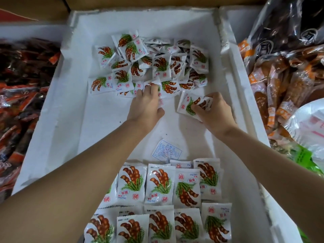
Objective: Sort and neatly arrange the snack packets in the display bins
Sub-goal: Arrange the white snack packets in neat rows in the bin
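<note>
The left hand (146, 102) reached forward with its fingertips (152, 87) resting on the near edge of a loose pile of snack packets (157, 64). It could not be determined whether those fingers pinched a packet or merely touched the pile. The right hand (214, 110), positioned just beside the left hand and level with it, gripped a single packet (185, 102) between curled fingers and thumb. This packet was tilted and lay apart from the pile, just short of its near edge. All packets of this type were white, printed with brown pods and green leaves. The pile lay beyond both hands, its packets overlapping at mixed angles. Behind the hands, under and between the forearms, rows of packets (166, 190) lay flat, side by side, in orderly lines. A small paper slip (167, 151) with blue print lay on the floor of the bin between the forearms, touching the far edge of those rows. Both hands worked inside a white foam bin (234, 88). Outboard of the left arm, a neighbouring bin held dark red packets (21, 102). Outboard of the right arm, another bin held orange and brown packets (280, 85), with a white plastic bag (308, 123) lying on them.
</note>
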The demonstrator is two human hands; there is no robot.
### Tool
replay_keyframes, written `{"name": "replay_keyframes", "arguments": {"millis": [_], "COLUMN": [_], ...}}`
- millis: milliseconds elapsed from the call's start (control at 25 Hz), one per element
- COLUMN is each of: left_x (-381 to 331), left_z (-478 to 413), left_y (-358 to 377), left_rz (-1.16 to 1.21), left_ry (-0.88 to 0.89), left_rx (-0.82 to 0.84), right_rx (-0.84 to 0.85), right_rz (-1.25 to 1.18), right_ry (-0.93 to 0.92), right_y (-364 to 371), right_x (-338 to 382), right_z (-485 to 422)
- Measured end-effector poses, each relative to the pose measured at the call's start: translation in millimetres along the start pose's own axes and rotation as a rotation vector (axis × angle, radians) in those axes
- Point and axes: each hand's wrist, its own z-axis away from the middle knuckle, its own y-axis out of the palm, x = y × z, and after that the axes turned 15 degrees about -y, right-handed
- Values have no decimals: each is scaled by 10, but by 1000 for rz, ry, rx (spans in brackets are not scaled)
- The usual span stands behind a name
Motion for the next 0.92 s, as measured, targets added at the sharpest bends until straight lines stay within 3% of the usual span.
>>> {"name": "replay_keyframes", "arguments": {"millis": [240,520,760,920], "left_x": [182,332,697,945], "left_z": [496,918,1253,1484], "left_y": [-89,-386,-674,-817], "left_rz": [332,745,910,955], "left_ry": [74,-256,-500,-543], "left_rx": [-50,-91,-112,-100], "right_rx": [-20,40,400,663], "right_rz": [-247,-176,-189,-92], "right_ry": [-6,-146,-311,-373], "right_y": [-50,-87,18,338], "right_x": [128,281,586,806], "right_z": [185,470,868,1237]}}
